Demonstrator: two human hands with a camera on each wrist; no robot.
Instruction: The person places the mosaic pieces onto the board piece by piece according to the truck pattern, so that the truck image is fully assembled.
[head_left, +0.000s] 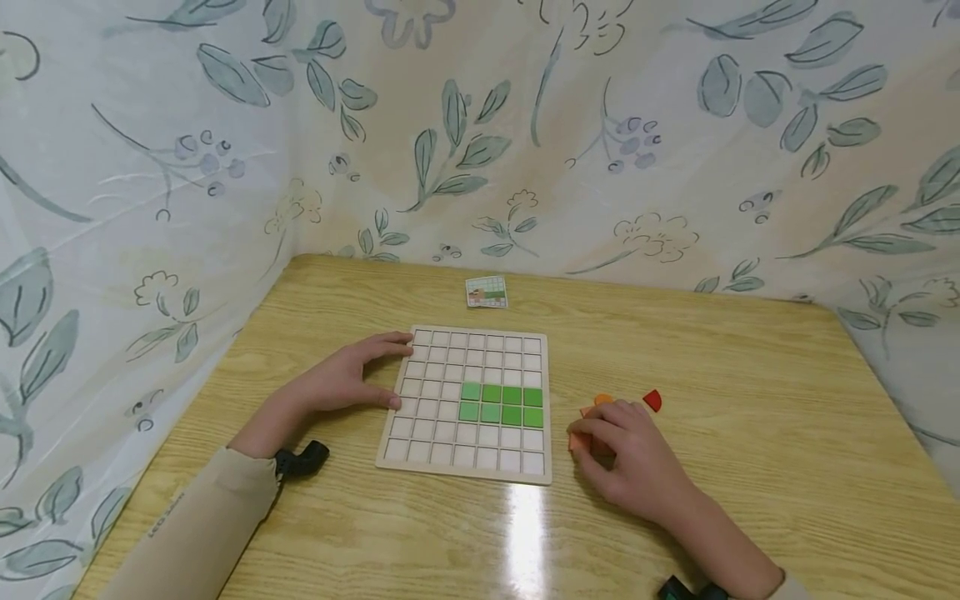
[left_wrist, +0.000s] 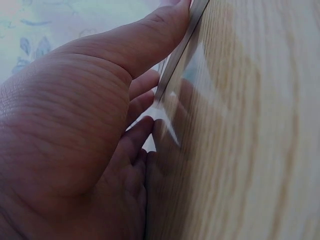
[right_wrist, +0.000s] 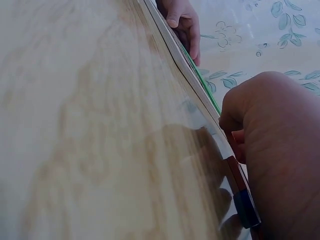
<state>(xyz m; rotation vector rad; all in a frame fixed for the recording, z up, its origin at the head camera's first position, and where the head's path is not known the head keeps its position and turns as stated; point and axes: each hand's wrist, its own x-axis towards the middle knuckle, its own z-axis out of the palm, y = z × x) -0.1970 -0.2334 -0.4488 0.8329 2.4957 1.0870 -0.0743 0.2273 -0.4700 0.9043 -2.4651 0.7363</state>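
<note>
Grid board (head_left: 429, 408) on our counter (head_left: 750, 400), bearing two rows of green tiles (head_left: 512, 395) toward its right edge | our left grip (head_left: 348, 375): fingers spread, touching the board's left edge | our right grip (head_left: 637, 462): bent over orange pieces (head_left: 603, 400) off the right edge; we cannot tell if it pinches one | picture card (head_left: 487, 292): near the counter's far edge
</note>
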